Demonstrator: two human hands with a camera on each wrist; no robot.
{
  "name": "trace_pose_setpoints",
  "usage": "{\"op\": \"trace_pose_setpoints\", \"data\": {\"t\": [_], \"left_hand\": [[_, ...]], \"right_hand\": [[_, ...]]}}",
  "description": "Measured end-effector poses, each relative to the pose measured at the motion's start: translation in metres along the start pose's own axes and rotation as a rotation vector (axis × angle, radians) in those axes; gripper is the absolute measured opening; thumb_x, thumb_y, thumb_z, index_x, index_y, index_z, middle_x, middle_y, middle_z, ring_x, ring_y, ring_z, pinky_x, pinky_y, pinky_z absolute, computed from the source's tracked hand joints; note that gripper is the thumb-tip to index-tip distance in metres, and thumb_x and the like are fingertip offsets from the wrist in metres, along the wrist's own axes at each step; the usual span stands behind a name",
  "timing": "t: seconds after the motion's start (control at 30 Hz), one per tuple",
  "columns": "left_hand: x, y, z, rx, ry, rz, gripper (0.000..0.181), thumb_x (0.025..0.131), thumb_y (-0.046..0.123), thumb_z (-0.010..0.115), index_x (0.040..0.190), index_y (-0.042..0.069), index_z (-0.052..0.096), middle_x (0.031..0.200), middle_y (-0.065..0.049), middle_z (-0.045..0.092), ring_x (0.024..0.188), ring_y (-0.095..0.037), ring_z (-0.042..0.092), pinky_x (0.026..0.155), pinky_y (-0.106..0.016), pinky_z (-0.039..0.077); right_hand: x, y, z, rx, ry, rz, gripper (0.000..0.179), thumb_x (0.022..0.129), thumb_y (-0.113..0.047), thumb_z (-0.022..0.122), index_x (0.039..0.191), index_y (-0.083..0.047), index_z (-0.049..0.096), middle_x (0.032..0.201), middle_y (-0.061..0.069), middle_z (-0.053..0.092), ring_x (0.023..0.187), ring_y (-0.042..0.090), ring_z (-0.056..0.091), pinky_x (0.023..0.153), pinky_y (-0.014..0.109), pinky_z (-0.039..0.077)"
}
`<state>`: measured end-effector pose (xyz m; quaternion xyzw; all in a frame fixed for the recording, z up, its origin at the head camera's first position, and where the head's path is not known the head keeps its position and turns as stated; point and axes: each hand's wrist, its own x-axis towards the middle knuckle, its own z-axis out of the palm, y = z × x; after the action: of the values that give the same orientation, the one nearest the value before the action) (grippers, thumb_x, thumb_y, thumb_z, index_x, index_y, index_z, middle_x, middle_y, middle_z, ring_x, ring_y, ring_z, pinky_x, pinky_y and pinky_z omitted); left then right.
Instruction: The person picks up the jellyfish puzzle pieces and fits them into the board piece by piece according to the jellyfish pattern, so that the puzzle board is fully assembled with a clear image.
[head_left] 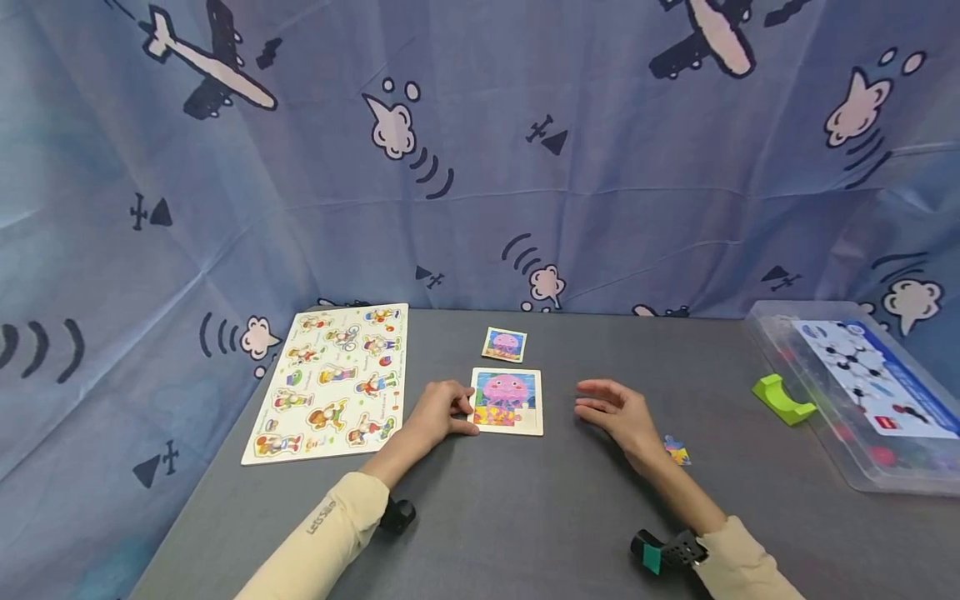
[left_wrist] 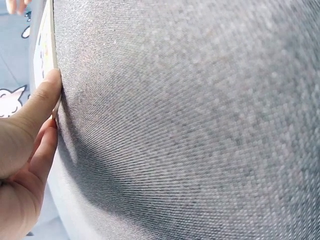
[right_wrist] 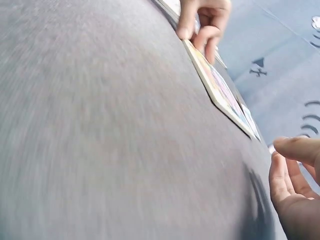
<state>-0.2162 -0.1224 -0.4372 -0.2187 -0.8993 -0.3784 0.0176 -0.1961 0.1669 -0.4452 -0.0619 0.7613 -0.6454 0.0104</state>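
A square jigsaw puzzle (head_left: 504, 388) in a pale frame lies on the grey table, showing a pink jellyfish-like creature. Its lower right part shows bare pale backing. My left hand (head_left: 437, 414) holds the frame's left edge, thumb (left_wrist: 46, 92) at the near corner and fingers farther along. To the right of the puzzle, my right hand (head_left: 617, 414) hovers with relaxed, slightly bent fingers and nothing in them. A loose puzzle piece (head_left: 677, 451), blue and yellow, lies beside the right wrist. Behind the puzzle is a small card (head_left: 504, 344) with a matching picture.
A large white board (head_left: 337, 375) with pictures of figures lies at the left. On the right stand a clear plastic box (head_left: 847, 450) with a printed label and a bright green curved block (head_left: 782, 400) against it. A patterned blue cloth (head_left: 480, 150) hangs behind the table.
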Motion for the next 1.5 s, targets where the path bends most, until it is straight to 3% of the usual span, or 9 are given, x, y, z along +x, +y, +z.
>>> {"op": "trace_pose_setpoints", "data": {"t": [0.1,0.3,0.4,0.57,0.77,0.83,1.1,1.37,1.5], "left_hand": [[-0.001,0.000,0.000,-0.002,0.006,-0.001,0.026,0.063,0.003,0.088,0.069,-0.002,0.063,0.096,-0.019,0.066,0.105,-0.033,0.064,0.067,-0.024,0.049],[-0.002,-0.001,0.000,-0.013,0.013,0.007,0.026,0.063,0.004,0.088,0.069,-0.002,0.063,0.097,-0.020,0.066,0.105,-0.033,0.064,0.068,-0.027,0.050],[-0.002,-0.001,0.000,-0.018,0.008,0.008,0.026,0.064,0.004,0.087,0.070,-0.002,0.063,0.097,-0.020,0.066,0.106,-0.033,0.064,0.070,-0.029,0.052],[-0.002,-0.002,-0.002,-0.022,-0.001,0.001,0.025,0.065,0.004,0.087,0.072,-0.003,0.064,0.098,-0.021,0.066,0.107,-0.034,0.063,0.074,-0.033,0.054],[-0.002,-0.002,-0.003,-0.016,0.002,0.009,0.025,0.065,0.004,0.087,0.071,-0.003,0.064,0.100,-0.021,0.066,0.105,-0.034,0.064,0.072,-0.031,0.053],[-0.002,-0.002,-0.003,-0.016,0.001,0.006,0.025,0.065,0.004,0.087,0.071,-0.003,0.063,0.100,-0.021,0.066,0.105,-0.034,0.064,0.071,-0.030,0.052],[-0.002,-0.002,-0.003,-0.022,-0.004,-0.011,0.024,0.065,0.004,0.087,0.072,-0.002,0.064,0.102,-0.021,0.066,0.105,-0.033,0.063,0.073,-0.030,0.052],[-0.004,-0.002,-0.002,-0.035,0.006,-0.006,0.025,0.065,0.003,0.087,0.071,-0.001,0.063,0.099,-0.019,0.067,0.105,-0.032,0.064,0.075,-0.033,0.053],[-0.003,-0.003,-0.001,-0.029,0.006,0.008,0.025,0.065,0.004,0.087,0.070,-0.001,0.063,0.097,-0.018,0.066,0.106,-0.031,0.064,0.074,-0.031,0.053]], "right_hand": [[-0.006,-0.001,-0.015,-0.008,0.019,-0.016,0.041,0.086,0.003,0.068,0.122,0.014,0.052,0.121,0.027,0.057,0.091,0.003,0.065,0.078,0.019,0.051],[-0.018,-0.004,-0.051,-0.030,0.021,-0.079,0.040,0.086,0.003,0.067,0.121,0.017,0.051,0.106,-0.005,0.066,0.092,0.005,0.066,0.074,0.019,0.052],[-0.026,-0.003,-0.071,-0.003,0.009,-0.106,0.037,0.086,0.006,0.066,0.119,0.016,0.052,0.102,-0.013,0.067,0.091,0.004,0.067,0.073,0.018,0.052],[-0.038,0.003,-0.101,0.046,-0.024,-0.128,0.033,0.086,0.011,0.063,0.117,0.012,0.055,0.103,-0.010,0.069,0.092,0.005,0.067,0.075,0.018,0.052],[-0.046,0.008,-0.123,-0.261,-0.107,-0.126,0.038,0.085,0.001,0.069,0.119,0.014,0.055,0.107,-0.007,0.070,0.094,0.001,0.065,0.073,0.016,0.050],[-0.048,0.011,-0.126,-0.310,-0.139,-0.145,0.038,0.083,0.002,0.070,0.117,0.015,0.056,0.107,-0.004,0.070,0.093,0.002,0.065,0.073,0.017,0.051],[-0.050,0.022,-0.133,-0.327,-0.192,-0.172,0.040,0.075,0.009,0.075,0.110,0.019,0.058,0.104,-0.013,0.067,0.094,-0.006,0.060,0.071,0.016,0.051],[-0.050,0.025,-0.134,-0.390,-0.174,-0.245,0.033,0.074,0.009,0.076,0.104,0.014,0.063,0.098,-0.003,0.070,0.086,-0.001,0.063,0.067,0.016,0.051],[-0.049,0.021,-0.136,-0.331,-0.212,-0.248,0.031,0.076,0.011,0.072,0.105,0.016,0.061,0.098,-0.001,0.071,0.085,0.003,0.066,0.067,0.021,0.053]]}}
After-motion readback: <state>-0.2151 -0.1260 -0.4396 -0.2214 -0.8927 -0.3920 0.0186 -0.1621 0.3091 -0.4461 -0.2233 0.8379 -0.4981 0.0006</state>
